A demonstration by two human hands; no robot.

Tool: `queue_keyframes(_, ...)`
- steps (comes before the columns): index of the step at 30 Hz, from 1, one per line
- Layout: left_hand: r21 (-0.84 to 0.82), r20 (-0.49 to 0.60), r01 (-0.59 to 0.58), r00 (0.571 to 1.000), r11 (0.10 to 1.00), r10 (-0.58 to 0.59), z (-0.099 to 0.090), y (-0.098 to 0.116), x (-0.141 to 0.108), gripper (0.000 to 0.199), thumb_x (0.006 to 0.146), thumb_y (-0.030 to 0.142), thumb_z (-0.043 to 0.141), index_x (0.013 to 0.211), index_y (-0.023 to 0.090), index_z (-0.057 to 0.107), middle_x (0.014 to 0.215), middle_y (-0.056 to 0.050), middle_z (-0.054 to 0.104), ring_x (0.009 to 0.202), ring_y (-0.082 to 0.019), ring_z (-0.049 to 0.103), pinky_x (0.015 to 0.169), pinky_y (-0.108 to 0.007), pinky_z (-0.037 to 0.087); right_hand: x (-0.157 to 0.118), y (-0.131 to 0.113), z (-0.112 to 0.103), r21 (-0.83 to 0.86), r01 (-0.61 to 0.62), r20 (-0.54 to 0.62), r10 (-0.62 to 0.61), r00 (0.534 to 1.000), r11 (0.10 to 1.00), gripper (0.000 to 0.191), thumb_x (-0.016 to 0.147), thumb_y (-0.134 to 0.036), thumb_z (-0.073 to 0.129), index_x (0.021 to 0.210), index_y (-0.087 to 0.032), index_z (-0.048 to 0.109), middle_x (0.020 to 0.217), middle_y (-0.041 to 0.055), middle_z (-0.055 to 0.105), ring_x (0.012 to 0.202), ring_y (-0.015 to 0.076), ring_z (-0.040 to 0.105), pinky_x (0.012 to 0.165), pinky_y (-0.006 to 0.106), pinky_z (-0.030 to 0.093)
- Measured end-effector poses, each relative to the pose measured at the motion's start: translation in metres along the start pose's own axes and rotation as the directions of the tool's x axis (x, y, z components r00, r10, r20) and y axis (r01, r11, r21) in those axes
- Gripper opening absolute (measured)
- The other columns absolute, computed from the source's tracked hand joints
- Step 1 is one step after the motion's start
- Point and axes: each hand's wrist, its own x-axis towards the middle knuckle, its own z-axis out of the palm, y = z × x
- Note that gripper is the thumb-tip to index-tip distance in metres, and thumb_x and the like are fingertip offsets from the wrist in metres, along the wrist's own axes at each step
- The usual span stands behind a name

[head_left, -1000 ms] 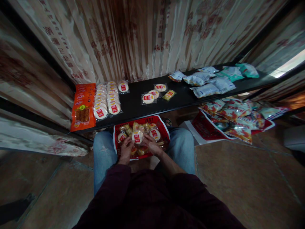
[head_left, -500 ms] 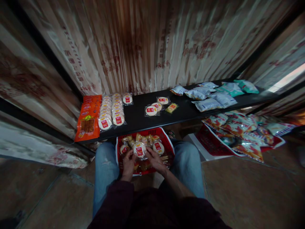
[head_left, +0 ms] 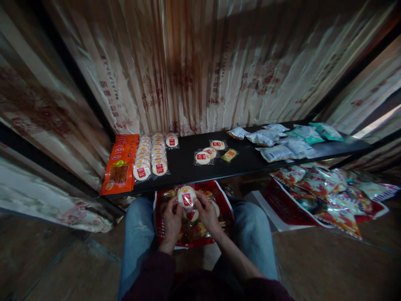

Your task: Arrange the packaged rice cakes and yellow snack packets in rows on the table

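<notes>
Between my two hands is a round white rice cracker in a clear wrapper with a red label (head_left: pixel 186 198). My left hand (head_left: pixel 171 220) pinches its left edge, and my right hand (head_left: pixel 207 212) grips the right edge. Both are above a red basket (head_left: pixel 226 201) that sits between my knees and holds more wrapped snacks, partly hidden by my hands. On the black shelf (head_left: pixel 183 170) ahead, overlapping rows of the same crackers (head_left: pixel 159 156) lie beside orange snack packets (head_left: pixel 120 165). A small group of loose crackers (head_left: pixel 203 157) lies mid-shelf, beside a small yellow packet (head_left: pixel 229 155).
White and blue packets (head_left: pixel 275 151) and green packets (head_left: pixel 305 133) lie on the shelf's right part. A second red basket (head_left: pixel 282 209), heaped with large snack bags (head_left: pixel 326 184), stands on the floor to the right. Pleated printed curtain (head_left: pixel 194 83) hangs behind the shelf.
Both hands have raised the wrapped cracker a little from the basket toward the shelf's front edge. The whole scene sits lower in view; the goods on the shelf are unchanged.
</notes>
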Motion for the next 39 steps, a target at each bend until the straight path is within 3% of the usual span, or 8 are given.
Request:
queue_keyframes(6, 0.175, -0.053, -0.098, 0.993, 0.980, 0.109, -0.003, 0.023, 0.010, 0.034, 0.082, 0.024, 0.053, 0.114, 0.018, 0.064, 0.106, -0.009, 0.066, 0.095, -0.019, 0.062, 0.088, -0.034, 0.049, 0.013, -0.023, 0.004, -0.067, 0.011, -0.016, -0.012, 1.000, 0.998, 0.043, 0.084, -0.045, 0.052, 0.116, -0.020, 0.064, 0.104, 0.0073, 0.072, 0.087, 0.0223, 0.068, 0.078, 0.035, 0.055)
queue_keyframes(10, 0.258, -0.112, -0.145, 0.978, 0.955, 0.178, -0.001, 0.037, 0.022, 0.032, 0.082, 0.022, 0.053, 0.110, 0.018, 0.067, 0.103, -0.010, 0.063, 0.093, -0.020, 0.062, 0.086, -0.034, 0.050, 0.027, -0.028, 0.009, -0.053, 0.034, -0.026, -0.035, 0.999, 0.998, 0.043, 0.084, -0.044, 0.052, 0.119, -0.021, 0.064, 0.105, 0.0070, 0.072, 0.084, 0.0214, 0.067, 0.076, 0.034, 0.056)
queue_keyframes(15, 0.251, -0.138, -0.184, 0.965, 0.950, 0.223, 0.006, 0.044, 0.039, 0.031, 0.082, 0.018, 0.053, 0.110, 0.017, 0.066, 0.096, -0.009, 0.063, 0.088, -0.019, 0.063, 0.080, -0.033, 0.052, 0.047, -0.032, 0.014, -0.105, 0.094, -0.086, -0.103, 0.991, 0.990, 0.036, 0.082, -0.039, 0.055, 0.110, -0.020, 0.068, 0.102, 0.0079, 0.072, 0.088, 0.0226, 0.067, 0.078, 0.036, 0.055)
queue_keyframes(20, 0.242, -0.147, -0.234, 0.951, 0.942, 0.274, 0.010, 0.052, 0.054, 0.033, 0.080, 0.012, 0.052, 0.110, 0.018, 0.064, 0.096, -0.008, 0.063, 0.089, -0.018, 0.063, 0.083, -0.032, 0.052, 0.066, -0.039, 0.018, -0.128, 0.050, -0.116, -0.065, 0.991, 0.990, 0.040, 0.079, -0.038, 0.055, 0.113, -0.018, 0.064, 0.094, 0.0067, 0.071, 0.081, 0.0206, 0.066, 0.072, 0.033, 0.055)
queue_keyframes(25, 0.229, -0.114, -0.219, 0.962, 0.948, 0.250, 0.012, 0.062, 0.072, 0.035, 0.080, 0.011, 0.049, 0.111, 0.016, 0.063, 0.102, -0.010, 0.065, 0.093, -0.020, 0.063, 0.087, -0.036, 0.052, 0.086, -0.036, 0.023, -0.121, 0.064, -0.066, -0.072, 0.995, 0.991, 0.041, 0.079, -0.035, 0.053, 0.115, -0.017, 0.059, 0.094, 0.0062, 0.069, 0.077, 0.0188, 0.066, 0.069, 0.031, 0.054)
queue_keyframes(30, 0.228, -0.118, -0.222, 0.960, 0.948, 0.253, 0.015, 0.069, 0.087, 0.037, 0.080, 0.014, 0.047, 0.113, 0.017, 0.062, 0.109, -0.010, 0.066, 0.102, -0.021, 0.062, 0.094, -0.037, 0.048, 0.106, -0.033, 0.031, -0.091, 0.072, -0.091, -0.080, 0.993, 0.993, 0.040, 0.077, -0.033, 0.055, 0.115, -0.019, 0.055, 0.090, 0.0052, 0.070, 0.072, 0.0184, 0.065, 0.069, 0.032, 0.054)
queue_keyframes(39, 0.217, -0.100, -0.171, 0.976, 0.961, 0.196, 0.020, 0.073, 0.106, 0.039, 0.080, 0.014, 0.046, 0.116, 0.016, 0.061, 0.116, -0.012, 0.066, 0.109, -0.022, 0.061, 0.099, -0.037, 0.045, 0.127, -0.037, 0.039, -0.093, 0.057, -0.093, -0.066, 0.994, 0.994, 0.041, 0.074, -0.021, 0.053, 0.115, -0.020, 0.055, 0.092, 0.0029, 0.070, 0.079, 0.0181, 0.067, 0.077, 0.033, 0.053)
